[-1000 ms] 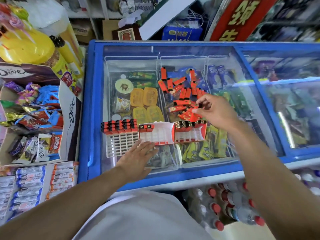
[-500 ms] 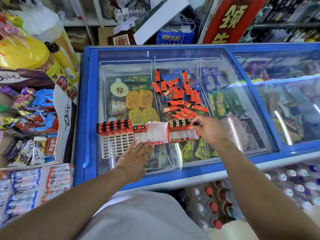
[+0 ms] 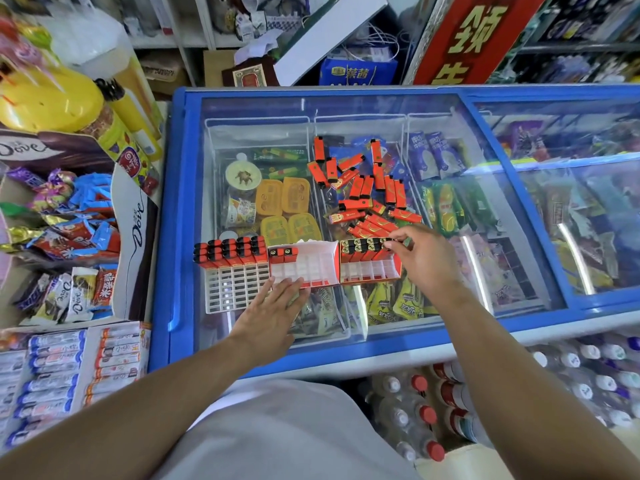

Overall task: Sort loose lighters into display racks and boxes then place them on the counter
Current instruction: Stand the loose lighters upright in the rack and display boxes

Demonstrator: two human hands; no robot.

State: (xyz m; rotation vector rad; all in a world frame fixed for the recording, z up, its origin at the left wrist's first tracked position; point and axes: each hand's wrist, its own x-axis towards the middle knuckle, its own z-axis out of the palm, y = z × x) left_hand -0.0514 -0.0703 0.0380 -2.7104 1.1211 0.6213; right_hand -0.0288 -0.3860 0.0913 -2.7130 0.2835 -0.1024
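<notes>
at the far left a dove chocolate display box (image 3: 133,233) stands open beside the freezer, full of wrapped sweets. the freezer's glass lid (image 3: 346,109), framed in blue, carries everything for the job. on its left part sits a white grid rack (image 3: 235,289), its back rows filled with upright red lighters with black tops. touching its right side is a red and white box (image 3: 311,268) holding two lighters in its back left corner, the other cells bare. the left hand (image 3: 268,315) lies flat with fingers straight, fingertips against the front edge of that box. next comes a second red box (image 3: 372,268), its back row lined with lighters. the right hand (image 3: 427,259) hovers at this box's back right corner, thumb and fingers pinching a lighter (image 3: 389,241) at the end of that row. behind the boxes a heap of loose lighters (image 3: 367,192) lies scattered on the glass.
</notes>
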